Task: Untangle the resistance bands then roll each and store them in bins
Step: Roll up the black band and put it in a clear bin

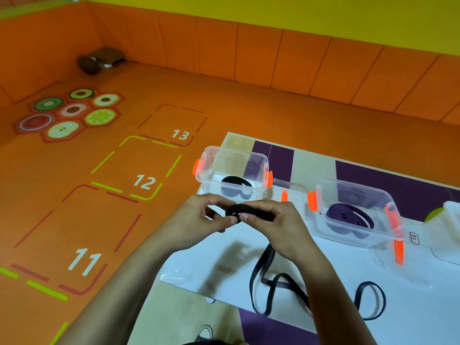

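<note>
My left hand [199,220] and my right hand [278,225] both pinch a small coil of a black resistance band [249,211] held above the white sheet. The band's loose tail [263,277] hangs down and lies in loops on the sheet. Behind my hands stands a clear bin with orange latches [211,158] holding a rolled black band [234,183]. To the right, a second clear bin [383,210] holds a rolled purple band [346,216].
A white sheet [410,307] covers a checked purple and beige mat [278,155] on the orange floor. A third container [450,220] shows at the right edge. Clear lids lie by the bins. Padded orange walls stand behind.
</note>
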`<state>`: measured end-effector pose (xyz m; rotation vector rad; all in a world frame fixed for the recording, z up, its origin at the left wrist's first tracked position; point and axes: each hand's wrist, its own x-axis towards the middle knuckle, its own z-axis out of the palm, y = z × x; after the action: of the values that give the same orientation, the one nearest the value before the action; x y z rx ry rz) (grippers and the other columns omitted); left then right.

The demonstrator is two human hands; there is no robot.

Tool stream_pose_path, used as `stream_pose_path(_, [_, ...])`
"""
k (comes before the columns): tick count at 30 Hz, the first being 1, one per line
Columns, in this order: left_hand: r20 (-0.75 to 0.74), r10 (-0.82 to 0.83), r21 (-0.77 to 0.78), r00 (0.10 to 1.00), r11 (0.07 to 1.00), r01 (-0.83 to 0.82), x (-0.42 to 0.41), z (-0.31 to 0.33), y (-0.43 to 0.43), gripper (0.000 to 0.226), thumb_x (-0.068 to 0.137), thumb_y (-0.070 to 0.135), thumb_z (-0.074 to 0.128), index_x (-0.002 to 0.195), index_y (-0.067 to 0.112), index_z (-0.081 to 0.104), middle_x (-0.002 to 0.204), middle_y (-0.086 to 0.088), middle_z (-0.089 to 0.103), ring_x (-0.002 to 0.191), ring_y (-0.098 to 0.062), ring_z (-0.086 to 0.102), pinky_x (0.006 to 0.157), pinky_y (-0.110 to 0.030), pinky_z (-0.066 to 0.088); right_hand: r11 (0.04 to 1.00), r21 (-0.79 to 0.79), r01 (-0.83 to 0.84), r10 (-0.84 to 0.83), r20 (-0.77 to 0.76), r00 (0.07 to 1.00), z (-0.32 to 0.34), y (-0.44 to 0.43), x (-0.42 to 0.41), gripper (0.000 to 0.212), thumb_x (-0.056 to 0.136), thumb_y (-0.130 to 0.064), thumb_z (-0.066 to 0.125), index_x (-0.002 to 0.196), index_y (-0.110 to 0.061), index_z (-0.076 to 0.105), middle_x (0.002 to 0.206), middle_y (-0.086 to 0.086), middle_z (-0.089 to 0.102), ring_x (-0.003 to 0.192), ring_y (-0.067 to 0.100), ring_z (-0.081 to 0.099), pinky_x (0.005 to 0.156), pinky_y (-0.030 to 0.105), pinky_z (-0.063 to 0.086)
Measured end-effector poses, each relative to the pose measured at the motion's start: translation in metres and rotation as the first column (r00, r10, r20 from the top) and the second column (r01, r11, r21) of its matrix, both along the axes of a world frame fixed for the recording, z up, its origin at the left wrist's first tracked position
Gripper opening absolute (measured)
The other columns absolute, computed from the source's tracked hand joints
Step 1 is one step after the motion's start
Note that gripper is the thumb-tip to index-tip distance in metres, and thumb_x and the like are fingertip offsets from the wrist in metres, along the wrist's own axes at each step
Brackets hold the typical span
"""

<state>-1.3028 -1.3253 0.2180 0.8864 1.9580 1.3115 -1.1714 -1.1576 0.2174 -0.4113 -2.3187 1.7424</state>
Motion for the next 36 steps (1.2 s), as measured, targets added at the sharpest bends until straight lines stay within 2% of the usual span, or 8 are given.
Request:
stream_pose_path(5, [-0.086, -0.053, -0.038, 0.995, 0.998, 0.050, -0.007, 0.011, -0.003, 0.010, 0.088, 0.020, 0.080, 0.096, 0.018, 0.075, 0.089, -0.001, 0.078, 0.079, -0.022, 0.077, 0.080, -0.053, 0.061, 1.000, -0.008, -0.025, 0.026, 0.038, 0.999, 0.005, -0.005, 0.001, 0.021, 0.088, -0.018, 0.080, 0.105, -0.028, 0.081, 0.091, -0.013, 0.079, 0.090, 0.002, 0.073, 0.081, 0.014, 0.051])
stream_pose_path(8, [-0.014, 0.005, 0.066, 1.000, 0.998, -0.004, -0.004, 0.009, -0.005, 0.008, 0.090, 0.012, 0.076, 0.097, 0.012, 0.075, 0.088, -0.002, 0.078, 0.080, -0.024, 0.077, 0.079, -0.041, 0.062, 0.991, -0.132, 0.032, -0.032, 0.008, 0.999, 0.005, -0.007, 0.000, 0.018, 0.086, -0.013, 0.080, 0.102, -0.021, 0.082, 0.081, -0.012, 0.078, 0.077, 0.002, 0.071, 0.073, 0.012, 0.049])
stream_pose_path(11, [0.148, 0.114, 0.207, 0.982, 0.968, -0.144, 0.001, 0.004, 0.000, 0.012, 0.089, 0.001, 0.073, 0.100, 0.003, 0.074, 0.086, -0.004, 0.075, 0.078, -0.029, 0.077, 0.076, -0.036, 0.063, 0.978, -0.182, 0.104, -0.110, -0.024, 0.994, 0.004, -0.009, -0.005, 0.016, 0.086, -0.013, 0.079, 0.096, -0.026, 0.081, 0.067, -0.013, 0.070, 0.059, 0.002, 0.055, 0.061, 0.014, 0.044])
stream_pose_path(17, [0.413, 0.239, 0.351, 0.879, 0.849, -0.395, 0.014, -0.007, 0.015, 0.019, 0.078, 0.012, 0.076, 0.094, 0.003, 0.072, 0.086, -0.014, 0.074, 0.076, -0.030, 0.073, 0.073, -0.032, 0.062, 0.932, -0.286, 0.223, -0.260, -0.099, 0.960, -0.003, -0.022, -0.011, 0.016, 0.094, -0.015, 0.072, 0.106, -0.023, 0.079, 0.083, -0.007, 0.075, 0.066, 0.005, 0.056, 0.067, 0.017, 0.048])
stream_pose_path(21, [0.480, 0.196, 0.338, 0.855, 0.858, -0.386, 0.021, -0.012, 0.017, 0.027, 0.078, 0.011, 0.076, 0.100, -0.003, 0.068, 0.094, -0.018, 0.072, 0.085, -0.034, 0.073, 0.081, -0.035, 0.062, 0.961, -0.160, 0.225, -0.241, -0.089, 0.966, -0.010, -0.021, -0.013, 0.016, 0.098, -0.020, 0.067, 0.110, -0.027, 0.075, 0.100, -0.006, 0.072, 0.083, 0.004, 0.063, 0.080, 0.021, 0.048])
stream_pose_path(27, [0.153, 0.047, 0.073, 0.987, 0.996, -0.059, 0.004, 0.005, 0.005, 0.029, 0.085, 0.003, 0.079, 0.109, 0.013, 0.067, 0.093, -0.012, 0.075, 0.077, -0.035, 0.076, 0.068, -0.040, 0.063, 0.995, 0.100, -0.032, 0.026, 0.067, 0.997, -0.004, 0.001, -0.002, 0.017, 0.099, -0.025, 0.066, 0.111, -0.029, 0.077, 0.093, -0.016, 0.066, 0.093, 0.005, 0.063, 0.082, 0.017, 0.046])
stream_pose_path(30, [-0.012, -0.005, 0.000, 1.000, 1.000, 0.005, 0.007, 0.009, 0.001, 0.023, 0.084, 0.011, 0.083, 0.102, 0.020, 0.073, 0.095, -0.001, 0.076, 0.075, -0.027, 0.076, 0.076, -0.043, 0.063, 0.993, 0.088, -0.084, 0.073, 0.119, 0.990, -0.002, 0.002, -0.001, 0.015, 0.099, -0.026, 0.066, 0.108, -0.030, 0.077, 0.090, -0.021, 0.066, 0.088, 0.003, 0.062, 0.080, 0.016, 0.045])
stream_pose_path(36, [-0.057, -0.009, -0.011, 0.998, 1.000, 0.008, 0.007, 0.012, -0.002, 0.013, 0.086, 0.015, 0.080, 0.098, 0.020, 0.075, 0.088, 0.000, 0.079, 0.078, -0.020, 0.077, 0.079, -0.040, 0.062, 0.993, -0.075, -0.092, 0.100, 0.124, 0.987, 0.000, 0.005, 0.002, 0.009, 0.093, -0.026, 0.073, 0.099, -0.029, 0.080, 0.081, -0.003, 0.073, 0.069, 0.006, 0.055, 0.069, 0.020, 0.044])
